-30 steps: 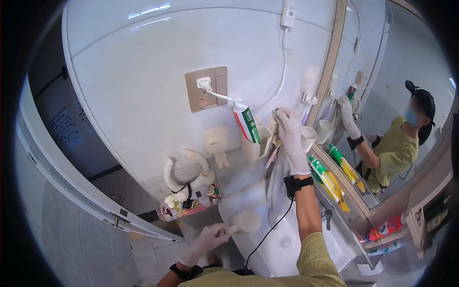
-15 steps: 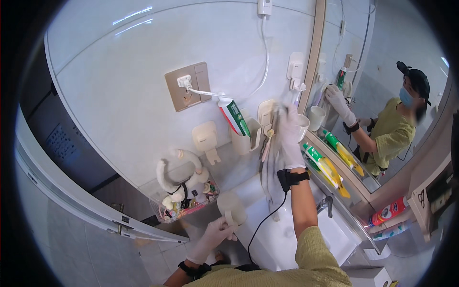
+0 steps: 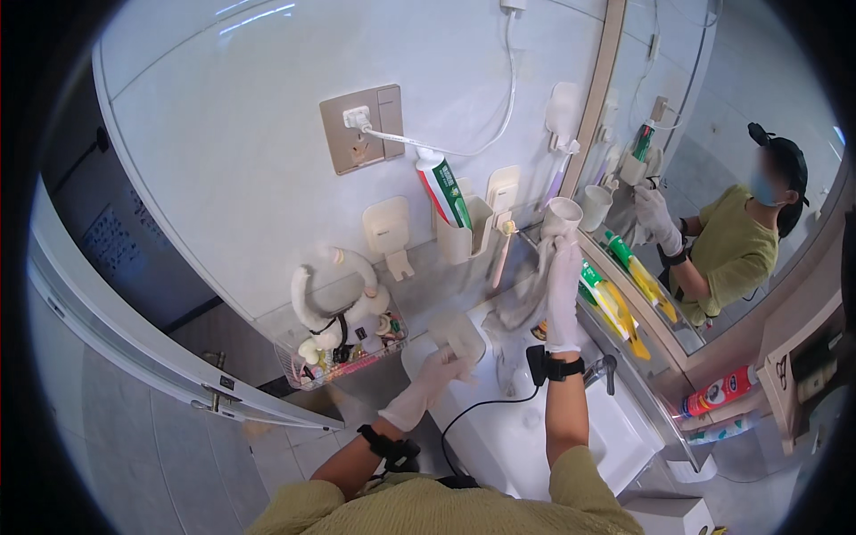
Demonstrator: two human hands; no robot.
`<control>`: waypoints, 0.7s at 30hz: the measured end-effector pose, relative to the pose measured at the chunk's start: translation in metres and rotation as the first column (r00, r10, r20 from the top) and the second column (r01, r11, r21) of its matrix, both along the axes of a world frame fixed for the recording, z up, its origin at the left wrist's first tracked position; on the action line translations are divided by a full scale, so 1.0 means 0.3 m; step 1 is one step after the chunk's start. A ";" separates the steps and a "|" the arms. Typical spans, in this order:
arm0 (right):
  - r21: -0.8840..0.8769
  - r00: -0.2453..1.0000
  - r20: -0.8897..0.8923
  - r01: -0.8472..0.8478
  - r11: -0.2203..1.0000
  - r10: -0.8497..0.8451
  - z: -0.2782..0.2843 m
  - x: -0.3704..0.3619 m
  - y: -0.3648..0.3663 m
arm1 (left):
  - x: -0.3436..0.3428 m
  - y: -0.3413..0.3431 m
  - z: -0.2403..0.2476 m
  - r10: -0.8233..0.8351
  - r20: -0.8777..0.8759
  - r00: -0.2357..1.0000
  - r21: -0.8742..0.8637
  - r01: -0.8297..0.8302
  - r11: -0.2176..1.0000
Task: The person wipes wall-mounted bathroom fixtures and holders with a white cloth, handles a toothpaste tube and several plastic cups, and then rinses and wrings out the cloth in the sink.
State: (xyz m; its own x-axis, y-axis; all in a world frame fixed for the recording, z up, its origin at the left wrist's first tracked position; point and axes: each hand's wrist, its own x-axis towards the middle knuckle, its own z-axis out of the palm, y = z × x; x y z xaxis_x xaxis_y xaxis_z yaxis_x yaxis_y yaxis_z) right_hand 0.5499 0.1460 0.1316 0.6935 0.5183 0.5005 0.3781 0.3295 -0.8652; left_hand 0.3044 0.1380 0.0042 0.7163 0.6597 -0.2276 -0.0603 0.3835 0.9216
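The left hand [image 3: 428,385], gloved, has its fingers pinched at a pale mug [image 3: 457,337] above the sink's near-left rim; motion blur smears both, so the exact grip and the handle cannot be made out. A black cable runs from the right wrist across the sink [image 3: 499,446], whose white bowl spreads between the forearms. The gloved right hand [image 3: 563,267] is closed on a grey cloth [image 3: 526,308] that hangs over the sink's back edge; the fingertips are hard to separate from its folds. A small jar [image 3: 539,330] is mostly hidden beside that wrist, and the forearm stands close to the faucet [image 3: 606,370].

Just beyond the right fingers is a white cup [image 3: 562,223], its lower part covered by the glove. A green-and-yellow tube [image 3: 596,290] lies along the ledge, hemmed in by the mirror [image 3: 713,134]. On the wall, a toothpaste tube [image 3: 443,192] leans in a beige holder [image 3: 456,245], near a hanging toothbrush [image 3: 502,259]. Farther left, a wire basket [image 3: 294,361] borders the dark doorway [image 3: 143,232].
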 end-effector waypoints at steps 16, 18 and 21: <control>-0.459 0.998 0.026 -0.038 0.888 0.056 -0.140 -0.078 0.101 | 0.129 0.024 0.023 0.117 0.125 0.985 -0.096 -0.105 0.990; -0.369 0.998 0.065 0.015 0.929 0.009 -0.117 -0.087 0.064 | 0.133 0.014 0.035 0.152 0.119 0.981 -0.033 -0.150 0.988; -0.433 0.984 -0.112 -0.173 0.884 0.138 -0.071 -0.093 -0.014 | 0.131 0.017 0.041 0.232 0.027 0.972 0.103 -0.234 0.967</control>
State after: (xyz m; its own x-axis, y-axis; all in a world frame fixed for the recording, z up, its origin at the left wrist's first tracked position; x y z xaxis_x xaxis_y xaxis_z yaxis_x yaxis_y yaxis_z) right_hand 0.5219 0.1417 0.1102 0.6121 0.7773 0.1455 0.2811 -0.0419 -0.9588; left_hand 0.3437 0.1430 0.0165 0.5426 0.8284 -0.1390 -0.1509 0.2589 0.9541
